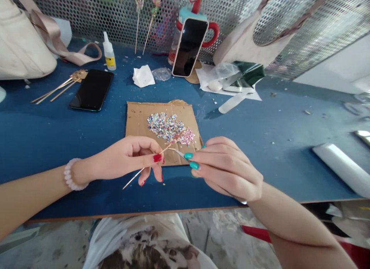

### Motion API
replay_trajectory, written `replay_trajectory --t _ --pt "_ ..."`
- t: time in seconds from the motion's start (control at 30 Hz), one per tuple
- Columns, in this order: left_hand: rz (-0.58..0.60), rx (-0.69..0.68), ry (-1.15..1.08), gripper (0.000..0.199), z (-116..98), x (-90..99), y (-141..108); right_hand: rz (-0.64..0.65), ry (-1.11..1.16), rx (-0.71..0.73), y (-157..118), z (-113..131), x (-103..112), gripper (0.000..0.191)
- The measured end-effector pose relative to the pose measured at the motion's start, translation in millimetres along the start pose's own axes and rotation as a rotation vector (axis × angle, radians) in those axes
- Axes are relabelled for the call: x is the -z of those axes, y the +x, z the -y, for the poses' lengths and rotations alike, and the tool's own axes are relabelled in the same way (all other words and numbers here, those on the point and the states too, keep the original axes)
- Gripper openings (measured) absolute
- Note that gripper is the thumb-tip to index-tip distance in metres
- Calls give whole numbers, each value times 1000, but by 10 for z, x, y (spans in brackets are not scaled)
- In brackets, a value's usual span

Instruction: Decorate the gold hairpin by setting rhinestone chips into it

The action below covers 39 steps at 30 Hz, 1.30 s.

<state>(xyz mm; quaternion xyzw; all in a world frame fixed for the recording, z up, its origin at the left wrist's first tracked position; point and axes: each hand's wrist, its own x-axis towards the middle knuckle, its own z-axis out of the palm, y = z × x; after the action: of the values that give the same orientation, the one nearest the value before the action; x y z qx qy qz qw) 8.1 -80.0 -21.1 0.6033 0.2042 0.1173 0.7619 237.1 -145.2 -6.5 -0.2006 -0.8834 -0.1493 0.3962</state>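
Note:
My left hand (pixel 133 159), with red nails and a beaded bracelet, pinches a thin gold stick (pixel 133 179) that slants up to the right. The stick's pinkish decorated end lies over the glittering pieces. In my right hand (pixel 231 167), with turquoise nails, are metal tweezers (pixel 177 152), their tip close to the stick just beyond my left fingertips. Whether the tip touches the stick is too small to tell. Below both hands lies a cardboard piece (pixel 134 122) bearing a pile of multicoloured glittering pieces (pixel 164 125), pinker at the right (pixel 187 137).
Behind the cardboard are a black phone (pixel 91 90), a glue bottle (pixel 109 53), crumpled paper (pixel 143 76), an upright phone (pixel 190 47) against a cup, and plastic wrappings (pixel 231 76). Gold sticks (pixel 60 86) lie left; a white rounded object (pixel 341 168) lies right. Bags stand at the back.

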Motion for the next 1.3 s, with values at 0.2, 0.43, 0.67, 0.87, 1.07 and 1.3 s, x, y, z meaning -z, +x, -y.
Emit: replay_trajectory --t 0.2,0.43,0.67,0.87,1.07,1.3 --pt "-8 -9 -10 10 13 11 6 -24 44 -18 -6 -29 -20 4" --pt "-66 -58 -62 11 40 20 25 -60 239 -145 -41 -81 -114 6" --pt "-189 -61 92 15 55 47 63 -66 636 -581 -116 -37 -199 26" --pt "-265 15 153 15 -4 87 153 -87 581 -548 -65 -91 -234 19" --pt "-173 144 130 21 -82 197 327 -72 627 -682 -148 -125 -225 21" --pt "-20 287 -100 18 -74 275 400 -130 724 -819 -90 -201 -261 20"
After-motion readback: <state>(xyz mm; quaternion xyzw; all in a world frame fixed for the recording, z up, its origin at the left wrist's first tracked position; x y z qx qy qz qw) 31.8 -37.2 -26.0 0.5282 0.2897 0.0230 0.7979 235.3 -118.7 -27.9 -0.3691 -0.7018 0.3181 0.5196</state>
